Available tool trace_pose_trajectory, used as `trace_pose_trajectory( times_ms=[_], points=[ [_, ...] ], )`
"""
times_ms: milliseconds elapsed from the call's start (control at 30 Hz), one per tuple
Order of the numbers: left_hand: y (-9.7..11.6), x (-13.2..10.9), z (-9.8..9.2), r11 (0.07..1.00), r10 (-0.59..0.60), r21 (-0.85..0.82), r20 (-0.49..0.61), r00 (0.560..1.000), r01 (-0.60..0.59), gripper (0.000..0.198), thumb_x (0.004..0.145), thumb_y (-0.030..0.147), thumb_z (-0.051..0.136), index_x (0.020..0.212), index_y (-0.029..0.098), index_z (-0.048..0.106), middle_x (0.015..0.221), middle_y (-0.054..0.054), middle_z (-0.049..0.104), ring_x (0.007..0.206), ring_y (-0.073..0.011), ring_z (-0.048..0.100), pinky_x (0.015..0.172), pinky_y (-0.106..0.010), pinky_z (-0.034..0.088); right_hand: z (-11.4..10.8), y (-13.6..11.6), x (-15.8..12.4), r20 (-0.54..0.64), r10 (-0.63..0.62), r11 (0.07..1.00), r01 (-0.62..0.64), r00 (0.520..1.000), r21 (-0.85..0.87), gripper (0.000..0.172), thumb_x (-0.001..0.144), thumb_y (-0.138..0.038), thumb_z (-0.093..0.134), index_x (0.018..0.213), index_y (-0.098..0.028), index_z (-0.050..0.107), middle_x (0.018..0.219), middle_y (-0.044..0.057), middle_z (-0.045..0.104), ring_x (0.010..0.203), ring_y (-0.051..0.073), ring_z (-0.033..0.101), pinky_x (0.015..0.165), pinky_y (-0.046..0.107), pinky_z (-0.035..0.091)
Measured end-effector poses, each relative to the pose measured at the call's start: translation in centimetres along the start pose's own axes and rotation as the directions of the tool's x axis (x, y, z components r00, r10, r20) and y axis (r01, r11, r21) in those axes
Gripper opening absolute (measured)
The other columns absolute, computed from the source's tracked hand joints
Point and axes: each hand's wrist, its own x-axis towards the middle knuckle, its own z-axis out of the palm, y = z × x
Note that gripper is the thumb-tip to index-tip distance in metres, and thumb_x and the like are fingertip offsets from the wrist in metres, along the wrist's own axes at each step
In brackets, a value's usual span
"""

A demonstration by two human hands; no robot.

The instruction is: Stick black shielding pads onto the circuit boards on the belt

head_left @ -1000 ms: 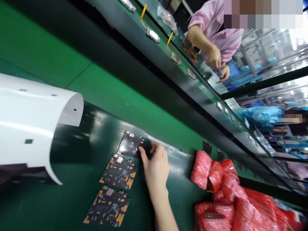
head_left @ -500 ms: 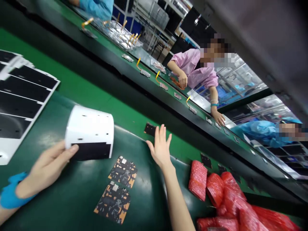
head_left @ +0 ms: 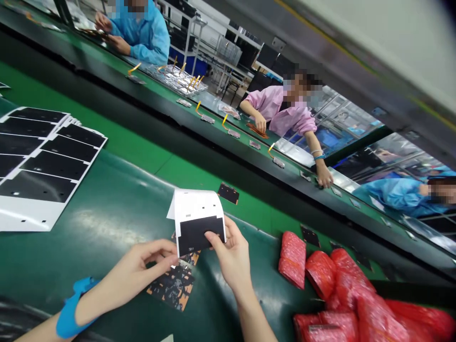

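Note:
A white backing sheet (head_left: 199, 206) with a black rectangular sticker (head_left: 194, 232) on its near end is held curled in front of me. My right hand (head_left: 233, 251) grips its right side, thumb on the black sticker and fingers behind. At the lower left corner of the sheet, the fingertips of my left hand (head_left: 146, 263) are pinched together. Below lie two black and copper-coloured circuit boards; the nearer board (head_left: 173, 287) shows mostly, while the sheet and left fingers partly cover the farther board (head_left: 195, 257).
Stacked sheets of black stickers (head_left: 60, 161) lie at left. Red bubble-wrap packs (head_left: 349, 285) are heaped at right. A circuit board (head_left: 228, 193) rests on the green belt (head_left: 164, 164), with several more farther right. Co-workers (head_left: 285, 109) sit across the line behind small parts.
My left hand has brought the sheet rightward over the circuit boards. My right hand has come back from the board on the belt and now grips the sheet's right side.

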Motion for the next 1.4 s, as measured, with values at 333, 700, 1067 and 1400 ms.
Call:
trace_pose_trajectory(
  times_ms=[333,700,1067,1400],
  points=[
    [1.9,-0.8,3.6,0.994,0.107,-0.013,0.014,0.994,-0.107,0.033,0.091,0.047,0.056,0.084,0.016,0.067,0.076,-0.003,0.067,0.071,-0.0144,0.063,0.064,-0.019,0.049,-2.7,0.8,-2.5,-0.024,-0.092,0.996,0.091,0.995,-0.017,0.038,0.082,-0.023,0.072,0.119,-0.02,0.065,0.114,0.006,0.074,0.104,0.022,0.071,0.092,0.036,0.058],
    [1.6,0.0,7.0,0.998,0.062,-0.021,0.068,0.996,-0.061,0.038,0.091,0.05,0.053,0.085,0.014,0.064,0.072,-0.005,0.066,0.062,-0.0143,0.061,0.059,-0.022,0.049,-5.2,1.4,-6.0,-0.102,-0.593,0.629,0.381,0.798,-0.678,0.04,0.089,-0.02,0.069,0.128,-0.024,0.062,0.121,0.011,0.066,0.113,0.025,0.063,0.092,0.041,0.053],
    [2.8,0.9,10.4,0.971,0.152,0.18,0.048,0.987,-0.159,0.034,0.094,0.043,0.052,0.078,0.018,0.068,0.071,-0.001,0.065,0.067,-0.0126,0.061,0.062,-0.018,0.048,-7.3,1.1,-9.3,0.182,-0.533,0.63,0.531,0.826,-0.566,0.02,0.092,-0.013,0.066,0.11,-0.021,0.069,0.09,0.003,0.073,0.079,0.017,0.067,0.075,0.034,0.047],
    [1.7,0.5,10.1,0.893,0.187,0.37,0.208,0.96,-0.255,0.027,0.094,0.036,0.047,0.074,0.019,0.053,0.078,-0.001,0.06,0.075,-0.0152,0.056,0.072,-0.021,0.044,-9.5,3.3,-9.0,-0.107,-0.114,0.993,0.113,0.988,-0.014,0.026,0.091,-0.037,0.065,0.072,-0.019,0.068,0.069,0.001,0.066,0.065,0.015,0.062,0.062,0.025,0.049]
  ],
)
